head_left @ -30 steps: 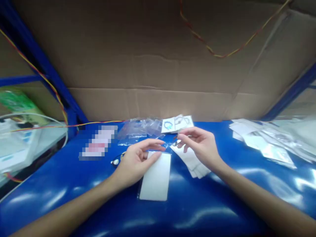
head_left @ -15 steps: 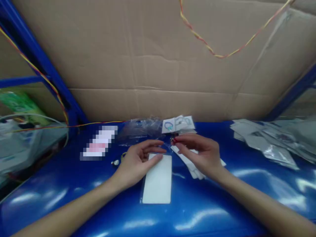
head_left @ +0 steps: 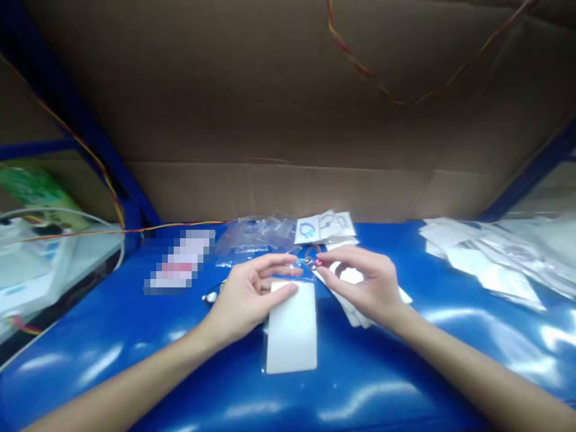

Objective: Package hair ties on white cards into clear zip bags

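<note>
My left hand (head_left: pixel 252 294) holds a clear plastic bag with a white card (head_left: pixel 292 330) in it, thumb over the upper left of the card and fingers around the bag's upper end. At that upper end, my right hand (head_left: pixel 360 282) pinches a small pinkish-red piece (head_left: pixel 318 262) between thumb and forefinger. A silvery bit (head_left: pixel 308 261) shows beside the piece, close to my left fingertips. What the piece belongs to is too small to make out. Partly under my right hand lie several white cards (head_left: pixel 353 312).
Behind my hands lie clear plastic bags (head_left: pixel 256 234) and bagged cards, one with a blue bracelet (head_left: pixel 307 230). A pile of bagged white cards (head_left: pixel 477 255) sits at right. A small white charm (head_left: pixel 210 297) rests left of my left hand. Twisted wire (head_left: pixel 189 225) crosses the back.
My right hand has brought the red piece slightly lower, and the silvery bit now shows near my left fingertips. The bagged card has shifted slightly right. The picture's lighting has darkened at the top.
</note>
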`<state>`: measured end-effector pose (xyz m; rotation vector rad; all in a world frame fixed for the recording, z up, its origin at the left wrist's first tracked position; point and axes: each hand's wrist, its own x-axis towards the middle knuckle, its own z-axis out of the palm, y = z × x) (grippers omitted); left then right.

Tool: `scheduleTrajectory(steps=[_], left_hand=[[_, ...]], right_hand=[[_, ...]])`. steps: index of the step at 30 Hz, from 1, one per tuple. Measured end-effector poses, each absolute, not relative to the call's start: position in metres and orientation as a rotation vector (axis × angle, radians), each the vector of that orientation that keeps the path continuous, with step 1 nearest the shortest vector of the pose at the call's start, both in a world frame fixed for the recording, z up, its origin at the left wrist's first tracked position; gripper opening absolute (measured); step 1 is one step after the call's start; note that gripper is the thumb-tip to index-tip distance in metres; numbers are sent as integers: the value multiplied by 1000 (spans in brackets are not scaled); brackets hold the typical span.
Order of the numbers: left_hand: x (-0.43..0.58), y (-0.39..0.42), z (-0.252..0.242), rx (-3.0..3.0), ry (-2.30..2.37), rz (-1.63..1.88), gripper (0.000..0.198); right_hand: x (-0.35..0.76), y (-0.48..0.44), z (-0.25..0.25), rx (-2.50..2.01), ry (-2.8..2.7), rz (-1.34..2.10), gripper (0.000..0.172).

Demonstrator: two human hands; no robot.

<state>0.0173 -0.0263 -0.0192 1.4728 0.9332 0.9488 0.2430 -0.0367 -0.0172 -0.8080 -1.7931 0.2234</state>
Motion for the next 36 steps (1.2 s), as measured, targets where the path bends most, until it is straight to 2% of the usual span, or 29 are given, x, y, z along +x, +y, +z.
scheduleTrajectory(steps=[3, 11, 18, 26, 30, 36], left_hand=[[18, -28, -17, 1474, 947, 920, 47], [18, -31, -16, 1482, 916, 903, 56], [17, -31, -18, 1474, 859, 891, 53], [16, -31, -18, 1469, 898, 879, 45], [17, -28, -14, 1448, 1009, 906, 35], [19, -25, -11, 1308, 990, 981, 34]], right_hand=[[243, -35, -20, -759, -1836, 247, 13], [243, -33, -25, -739, -1918, 204, 16], [241, -32, -28, -785, -1937, 343, 13], [241, -33, -22, -998, -1628, 608, 16], [245, -24, -19, -987, -1421, 766, 22], [246, -16, -15, -990, -1250, 1015, 38]])
